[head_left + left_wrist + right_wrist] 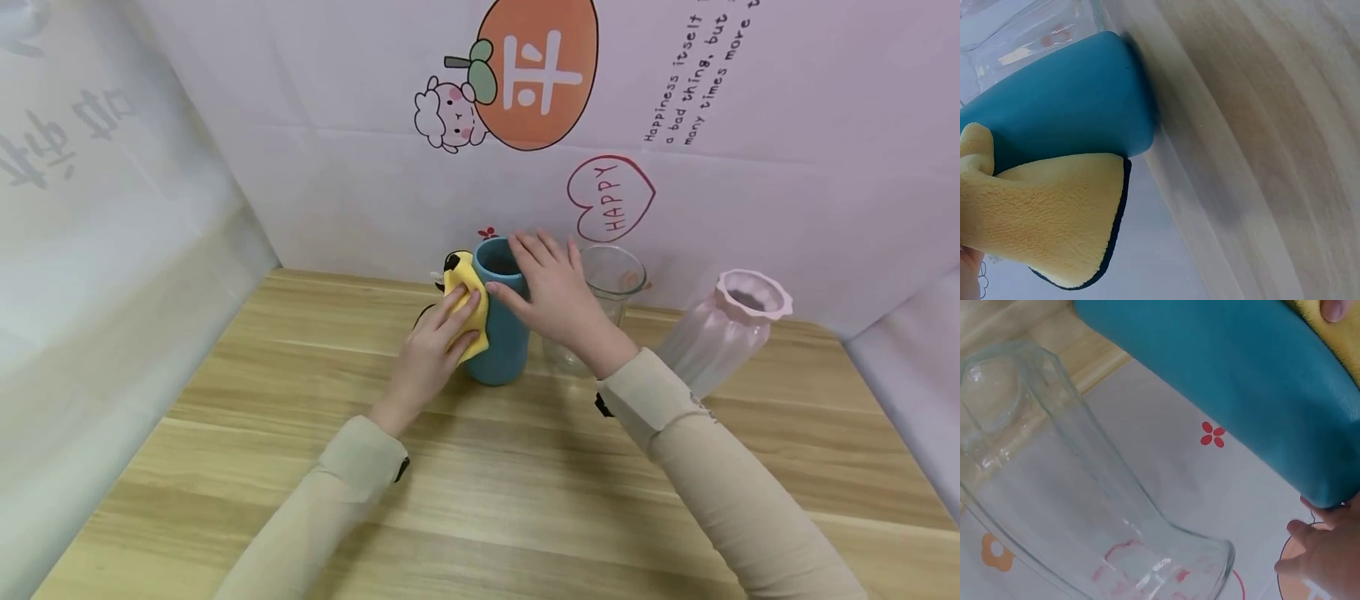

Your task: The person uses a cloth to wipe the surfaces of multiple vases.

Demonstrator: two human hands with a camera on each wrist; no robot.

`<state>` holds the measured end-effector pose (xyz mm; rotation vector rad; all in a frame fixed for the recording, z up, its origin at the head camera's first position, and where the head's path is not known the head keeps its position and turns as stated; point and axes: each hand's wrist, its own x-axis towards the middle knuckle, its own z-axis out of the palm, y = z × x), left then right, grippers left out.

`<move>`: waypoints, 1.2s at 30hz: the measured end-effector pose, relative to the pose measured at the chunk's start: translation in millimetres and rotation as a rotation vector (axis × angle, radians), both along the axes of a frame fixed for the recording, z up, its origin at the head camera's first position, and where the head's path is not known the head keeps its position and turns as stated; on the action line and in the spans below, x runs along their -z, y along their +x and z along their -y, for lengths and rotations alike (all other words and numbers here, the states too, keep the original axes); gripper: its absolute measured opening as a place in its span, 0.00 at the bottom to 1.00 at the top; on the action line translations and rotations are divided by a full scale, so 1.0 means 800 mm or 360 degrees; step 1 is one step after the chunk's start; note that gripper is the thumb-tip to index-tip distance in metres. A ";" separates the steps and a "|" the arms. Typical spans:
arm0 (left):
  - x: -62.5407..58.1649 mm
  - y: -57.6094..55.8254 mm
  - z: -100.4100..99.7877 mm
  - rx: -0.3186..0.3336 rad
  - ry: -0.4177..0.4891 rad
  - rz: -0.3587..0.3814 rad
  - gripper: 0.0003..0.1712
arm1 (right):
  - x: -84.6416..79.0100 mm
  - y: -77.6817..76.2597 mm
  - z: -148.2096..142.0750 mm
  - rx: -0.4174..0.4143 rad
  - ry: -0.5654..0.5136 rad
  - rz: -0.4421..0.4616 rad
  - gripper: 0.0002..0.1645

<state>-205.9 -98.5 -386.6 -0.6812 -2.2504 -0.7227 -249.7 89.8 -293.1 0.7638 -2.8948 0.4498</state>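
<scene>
A blue vase [504, 354] stands upright on the wooden table. My left hand [429, 354] holds a yellow cloth [467, 273] against the vase's left side. In the left wrist view, the folded cloth [1054, 219] has a dark edging and lies along the vase wall [1079, 100]. My right hand [558, 296] grips the vase near its rim, thumb across the front and fingers on the far right side. The right wrist view shows some fingers of that hand [1329, 550] beyond the rim; the thumb is hidden there.
A clear glass vase [618, 283] stands just right of the blue one, partly behind my right hand. Farther right is a pale pink fluted vase [708, 342]. A white printed backdrop [337, 167] rises behind the wooden table [465, 500], with white sheets at both sides.
</scene>
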 end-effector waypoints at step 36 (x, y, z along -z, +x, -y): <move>-0.006 -0.003 -0.006 -0.0013 -0.0068 0.0011 0.32 | -0.002 -0.002 -0.010 0.0065 -0.0014 0.0004 0.44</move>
